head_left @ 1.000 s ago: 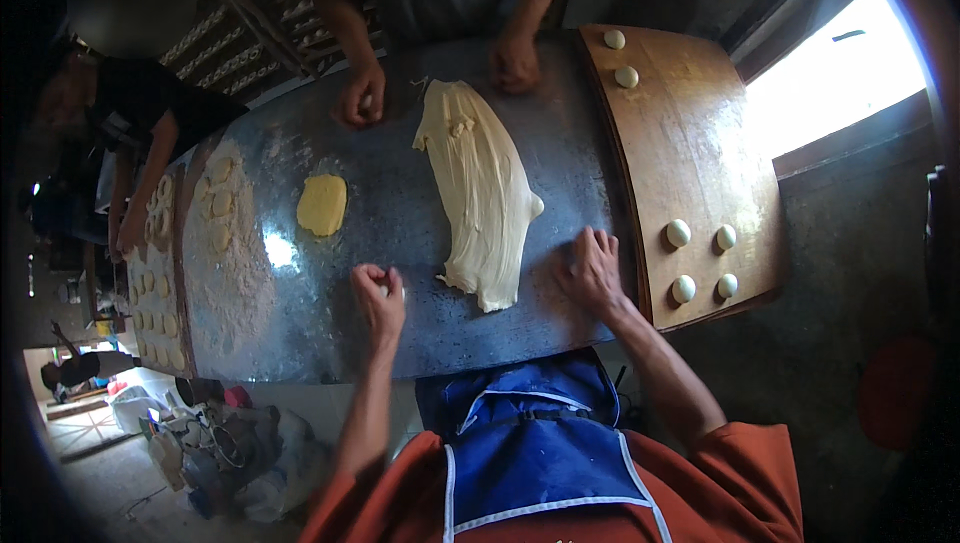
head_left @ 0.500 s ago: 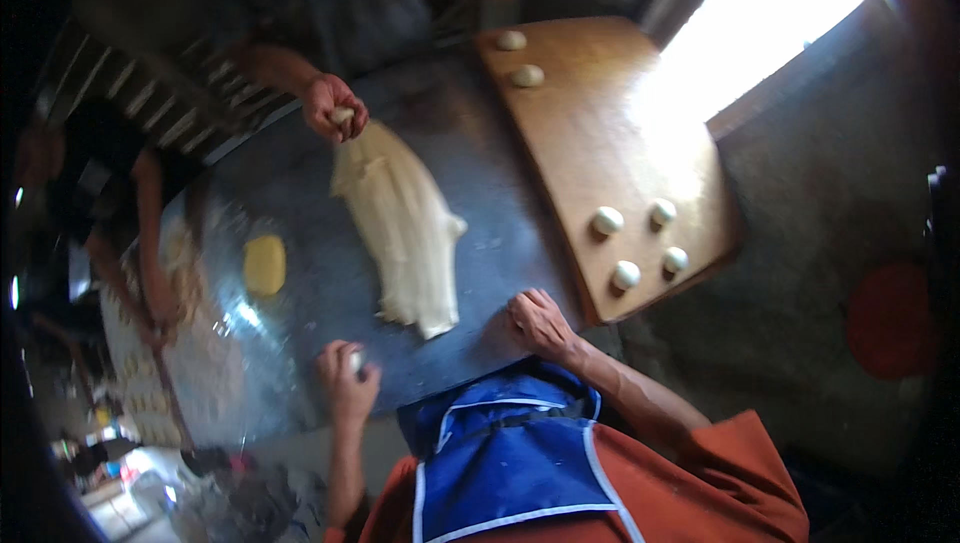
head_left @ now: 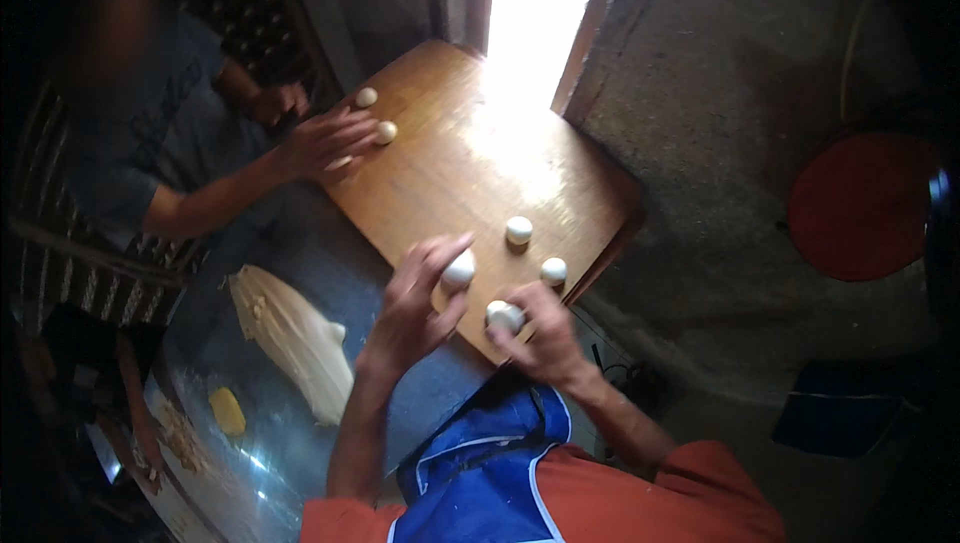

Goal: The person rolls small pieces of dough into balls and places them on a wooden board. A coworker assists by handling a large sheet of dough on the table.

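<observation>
My left hand [head_left: 412, 288] curves round a smooth white dough ball [head_left: 459, 269] at the near-left edge of the wooden board [head_left: 440, 188], thumb and fingers on either side of it. To its right, my right hand [head_left: 545, 336] has its fingers round another dough ball [head_left: 504, 317] at the board's near corner. Two more dough balls, one farther back [head_left: 518, 230] and one by the right edge [head_left: 553, 271], sit beside my hands. A long, flattened sheet of pale dough [head_left: 295, 338] lies on the dark metal worktable [head_left: 400, 423], left of my left forearm.
Across the board, a co-worker's hand [head_left: 330, 143] reaches over its far-left edge, near several dough balls [head_left: 386, 132]. A yellow lump [head_left: 227, 411] lies on the worktable. Another person's arms [head_left: 140, 413] are at the left. A round red object [head_left: 860, 205] stands at the right.
My view has swung right, toward the board. Both my hands have moved from the worktable to dough balls on the board. The co-worker's hand has left the dough sheet for the board.
</observation>
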`<state>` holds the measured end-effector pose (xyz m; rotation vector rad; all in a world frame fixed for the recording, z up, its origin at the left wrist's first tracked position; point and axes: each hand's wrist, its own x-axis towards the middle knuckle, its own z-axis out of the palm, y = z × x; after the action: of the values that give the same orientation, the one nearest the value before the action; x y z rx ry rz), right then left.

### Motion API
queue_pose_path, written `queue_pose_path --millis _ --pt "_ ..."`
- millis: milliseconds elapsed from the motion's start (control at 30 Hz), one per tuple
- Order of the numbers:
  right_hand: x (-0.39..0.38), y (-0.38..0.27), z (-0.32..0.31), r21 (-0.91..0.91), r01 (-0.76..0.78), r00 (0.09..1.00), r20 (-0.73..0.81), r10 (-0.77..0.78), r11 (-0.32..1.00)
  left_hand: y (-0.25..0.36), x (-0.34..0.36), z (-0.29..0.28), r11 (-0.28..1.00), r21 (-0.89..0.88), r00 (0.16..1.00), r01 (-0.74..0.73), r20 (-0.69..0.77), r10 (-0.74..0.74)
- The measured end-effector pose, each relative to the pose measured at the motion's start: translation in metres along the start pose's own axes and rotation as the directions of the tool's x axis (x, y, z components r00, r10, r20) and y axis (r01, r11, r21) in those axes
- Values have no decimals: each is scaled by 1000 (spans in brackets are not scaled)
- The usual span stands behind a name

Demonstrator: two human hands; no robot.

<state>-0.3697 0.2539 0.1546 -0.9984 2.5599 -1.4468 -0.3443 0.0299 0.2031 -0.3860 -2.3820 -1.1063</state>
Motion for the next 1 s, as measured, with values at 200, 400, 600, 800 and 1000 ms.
queue_pose_path --millis 200,400,600,800,1000 --pt "50 74 -82 -132 73 728 -670 -144 989 -89 119 192 994 -38 981 102 168 -94" --pt "5 111 -67 -109 -296 828 -524 198 949 -41 74 188 991 118 994 62 84 -72" --pt "-10 18 31 876 -347 892 197 408 336 59 -104 101 952 -224 976 210 -12 -218" --pt "-27 1 79 677 -471 870 460 175 566 70 -283 27 371 126 356 920 -665 -657" --pt "-37 -21 115 479 -577 668 743 44 661 12 -320 -73 491 194 507 850 -555 -659"
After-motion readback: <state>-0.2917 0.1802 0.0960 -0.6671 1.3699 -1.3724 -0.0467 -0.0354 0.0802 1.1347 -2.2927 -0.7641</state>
